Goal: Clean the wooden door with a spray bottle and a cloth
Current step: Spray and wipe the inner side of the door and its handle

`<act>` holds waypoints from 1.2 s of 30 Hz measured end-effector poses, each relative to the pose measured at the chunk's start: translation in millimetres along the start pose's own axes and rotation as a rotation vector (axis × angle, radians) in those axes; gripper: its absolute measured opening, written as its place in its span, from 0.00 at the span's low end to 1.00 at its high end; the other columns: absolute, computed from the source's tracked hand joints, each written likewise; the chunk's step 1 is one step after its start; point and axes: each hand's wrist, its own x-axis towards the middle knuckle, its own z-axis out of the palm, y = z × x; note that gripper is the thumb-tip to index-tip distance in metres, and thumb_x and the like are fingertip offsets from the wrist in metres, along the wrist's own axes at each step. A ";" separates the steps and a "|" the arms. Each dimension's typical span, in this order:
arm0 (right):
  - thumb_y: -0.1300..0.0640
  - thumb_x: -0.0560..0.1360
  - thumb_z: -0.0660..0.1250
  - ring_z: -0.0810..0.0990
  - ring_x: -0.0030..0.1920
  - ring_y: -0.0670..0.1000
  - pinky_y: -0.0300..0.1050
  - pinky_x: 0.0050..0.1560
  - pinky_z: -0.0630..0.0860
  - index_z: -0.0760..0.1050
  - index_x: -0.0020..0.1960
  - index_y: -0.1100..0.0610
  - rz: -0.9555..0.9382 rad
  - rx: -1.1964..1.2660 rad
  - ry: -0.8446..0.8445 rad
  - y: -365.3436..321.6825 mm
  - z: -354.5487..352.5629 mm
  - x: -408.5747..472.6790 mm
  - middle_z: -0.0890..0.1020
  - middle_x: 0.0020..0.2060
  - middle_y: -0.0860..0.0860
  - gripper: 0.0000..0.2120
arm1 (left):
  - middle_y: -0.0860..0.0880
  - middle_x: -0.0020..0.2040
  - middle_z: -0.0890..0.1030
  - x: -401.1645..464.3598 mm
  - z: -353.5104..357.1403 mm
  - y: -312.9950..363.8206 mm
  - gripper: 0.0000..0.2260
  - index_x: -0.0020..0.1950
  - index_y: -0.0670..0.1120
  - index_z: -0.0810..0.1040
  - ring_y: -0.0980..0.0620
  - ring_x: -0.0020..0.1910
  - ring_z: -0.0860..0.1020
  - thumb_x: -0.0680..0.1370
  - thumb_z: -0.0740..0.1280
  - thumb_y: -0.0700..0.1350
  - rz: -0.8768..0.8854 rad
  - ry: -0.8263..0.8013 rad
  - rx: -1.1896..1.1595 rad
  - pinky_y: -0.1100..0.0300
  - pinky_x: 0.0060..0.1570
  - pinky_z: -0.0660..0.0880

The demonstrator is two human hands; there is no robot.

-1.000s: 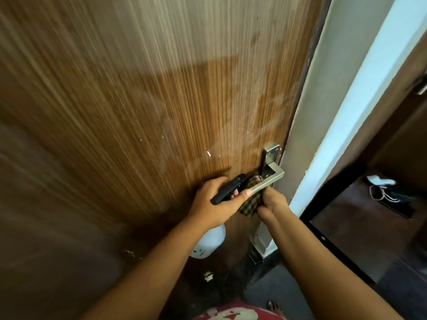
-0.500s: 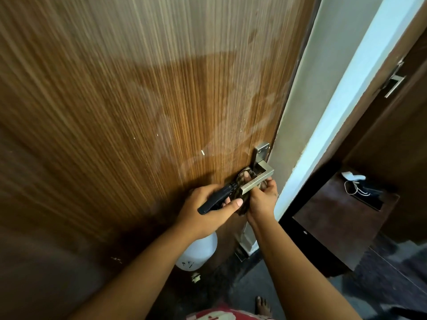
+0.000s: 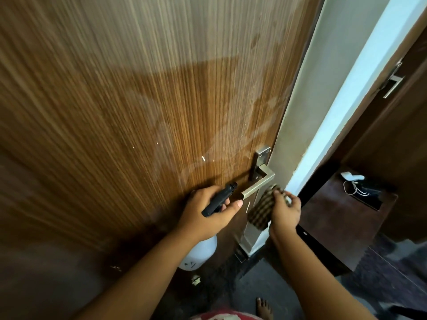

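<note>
The wooden door fills the left and centre, with pale wet streaks above its metal lever handle. My left hand grips the black head of the spray bottle, whose nozzle points up and right toward the handle; the bottle's white body hangs below my wrist. My right hand holds a brown checked cloth against the handle's backplate, just under the lever and by the door's edge.
A pale wall and white door frame stand right of the door. Beyond lie a dark floor mat, a white cable with a plug, and another dark door with a handle. My bare foot shows at the bottom.
My right hand has moved the cloth from behind the lever down to the backplate below it. My left hand with the spray bottle has stayed near the handle.
</note>
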 end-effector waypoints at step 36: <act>0.57 0.62 0.65 0.77 0.60 0.56 0.54 0.63 0.75 0.73 0.68 0.54 -0.007 -0.089 -0.290 -74.0 67.3 -104.4 0.77 0.61 0.55 0.33 | 0.51 0.36 0.83 -23.5 -15.1 35.8 0.04 0.42 0.46 0.81 0.54 0.38 0.82 0.73 0.72 0.46 0.198 0.285 -0.201 0.67 0.37 0.77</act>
